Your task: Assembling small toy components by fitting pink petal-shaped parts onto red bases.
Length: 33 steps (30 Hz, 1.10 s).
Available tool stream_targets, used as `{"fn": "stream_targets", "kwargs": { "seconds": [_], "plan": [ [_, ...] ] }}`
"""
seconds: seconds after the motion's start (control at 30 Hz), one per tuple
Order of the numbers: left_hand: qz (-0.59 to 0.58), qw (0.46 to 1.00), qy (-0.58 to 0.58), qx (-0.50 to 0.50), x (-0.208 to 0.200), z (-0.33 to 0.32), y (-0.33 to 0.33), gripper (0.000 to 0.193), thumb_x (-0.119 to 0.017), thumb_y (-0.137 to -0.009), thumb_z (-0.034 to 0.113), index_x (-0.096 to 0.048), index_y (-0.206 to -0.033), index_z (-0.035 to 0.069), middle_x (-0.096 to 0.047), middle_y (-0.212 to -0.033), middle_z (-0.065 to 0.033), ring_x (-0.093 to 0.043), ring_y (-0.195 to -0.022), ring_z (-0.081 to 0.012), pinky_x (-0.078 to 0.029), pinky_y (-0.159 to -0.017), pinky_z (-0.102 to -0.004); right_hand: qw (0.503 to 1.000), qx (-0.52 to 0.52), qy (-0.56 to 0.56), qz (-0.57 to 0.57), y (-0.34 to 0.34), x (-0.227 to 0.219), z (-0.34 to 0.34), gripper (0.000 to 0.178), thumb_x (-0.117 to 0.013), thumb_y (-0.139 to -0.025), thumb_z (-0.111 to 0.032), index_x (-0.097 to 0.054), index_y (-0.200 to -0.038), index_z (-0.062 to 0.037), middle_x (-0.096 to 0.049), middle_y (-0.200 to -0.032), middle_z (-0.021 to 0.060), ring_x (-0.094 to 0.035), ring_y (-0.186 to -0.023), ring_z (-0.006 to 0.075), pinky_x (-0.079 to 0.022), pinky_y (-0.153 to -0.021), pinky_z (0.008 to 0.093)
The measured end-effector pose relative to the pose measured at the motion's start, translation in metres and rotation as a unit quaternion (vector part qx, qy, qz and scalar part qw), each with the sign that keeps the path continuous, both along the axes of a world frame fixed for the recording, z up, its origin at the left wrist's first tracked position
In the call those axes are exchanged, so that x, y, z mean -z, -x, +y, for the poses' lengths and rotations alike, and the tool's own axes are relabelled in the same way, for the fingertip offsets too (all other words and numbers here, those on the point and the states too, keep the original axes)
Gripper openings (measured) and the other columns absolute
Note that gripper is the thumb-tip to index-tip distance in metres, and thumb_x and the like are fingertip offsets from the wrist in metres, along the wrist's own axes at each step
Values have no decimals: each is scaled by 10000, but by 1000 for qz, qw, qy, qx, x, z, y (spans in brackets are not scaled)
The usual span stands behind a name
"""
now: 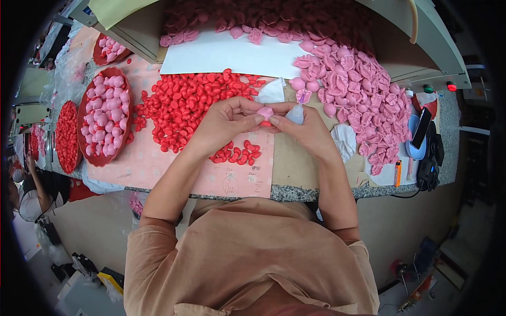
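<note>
Between my two hands is a small pink rounded piece (pixel 265 112) with a red bean-shaped piece (pixel 266 124) against its lower side. My left hand (pixel 227 122) pinches the pink piece with thumb and fingers. My right hand (pixel 307 130) has its thumb at the red piece and also keeps a small translucent squeeze bottle (pixel 296 115) in its fingers, nozzle upward. A large pile of glossy red pieces (pixel 182 100) lies beside my left hand, with a smaller group of red pieces (pixel 236 154) below it. Pink shell-shaped pieces (pixel 358 95) are heaped to the right.
At the left, a red tray (pixel 84 138) holds pink balls with red parts; a second tray (pixel 67 167) holds red pieces. White paper (pixel 226 55) lies behind, under an overhanging box. A phone (pixel 421 128), an orange lighter (pixel 397 174) and crumpled tissue (pixel 344 142) sit right. Another person is far left.
</note>
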<state>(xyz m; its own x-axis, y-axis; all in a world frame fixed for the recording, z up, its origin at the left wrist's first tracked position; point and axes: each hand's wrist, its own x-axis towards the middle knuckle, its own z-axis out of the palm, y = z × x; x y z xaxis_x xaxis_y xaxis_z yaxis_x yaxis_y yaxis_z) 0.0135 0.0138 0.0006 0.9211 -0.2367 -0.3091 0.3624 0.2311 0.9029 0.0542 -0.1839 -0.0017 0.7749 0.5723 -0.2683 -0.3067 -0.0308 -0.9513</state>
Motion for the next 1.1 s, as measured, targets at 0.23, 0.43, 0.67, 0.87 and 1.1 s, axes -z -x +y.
{"fn": "stream_targets", "kwargs": {
  "seconds": [0.23, 0.43, 0.67, 0.87, 1.1],
  "plan": [
    [6, 1000, -11, 5, 1, 2, -2, 218, -586, -862, 15, -548, -1065, -51, -615, -1046, -106, -617, -948, -168, -517, -861, -289, 1000, 5, 16, -11, 0, -4, 3, 268, -600, -859, -69, -585, -1077, 85, -630, -997, 107, -602, -876, 129, -521, -776, 255],
    [-1, 1000, -19, 7, 2, 2, -1, 219, -584, -862, 12, -544, -1067, -55, -611, -1051, -110, -615, -948, -163, -518, -863, -294, 1000, 8, 1, -5, 1, -4, 3, 267, -605, -855, -70, -590, -1075, 80, -633, -987, 106, -602, -871, 125, -520, -771, 251],
    [-3, 999, -34, 6, 3, 1, 0, 220, -588, -861, 14, -543, -1064, -57, -606, -1047, -103, -608, -952, -148, -518, -867, -292, 1000, 16, 6, -9, 1, 4, 2, 263, -618, -846, -79, -615, -1082, 39, -639, -939, 55, -583, -817, 76, -483, -748, 215],
    [-22, 1000, -17, -13, 1, -1, 1, 190, -629, -853, 69, -580, -1012, -22, -633, -937, -45, -604, -818, -65, -487, -720, -185, 1000, 1, 4, -8, 0, 3, 1, 271, -607, -858, -78, -588, -1090, 61, -626, -1016, 99, -602, -892, 126, -518, -794, 258],
    [-22, 999, -17, -15, 1, -1, 2, 209, -625, -853, 62, -571, -1034, -28, -611, -997, -57, -606, -867, -90, -499, -771, -216, 1000, -6, 3, -10, 0, 5, 0, 279, -609, -857, -79, -582, -1095, 63, -628, -1014, 99, -609, -892, 133, -521, -796, 266]
  ]
}}
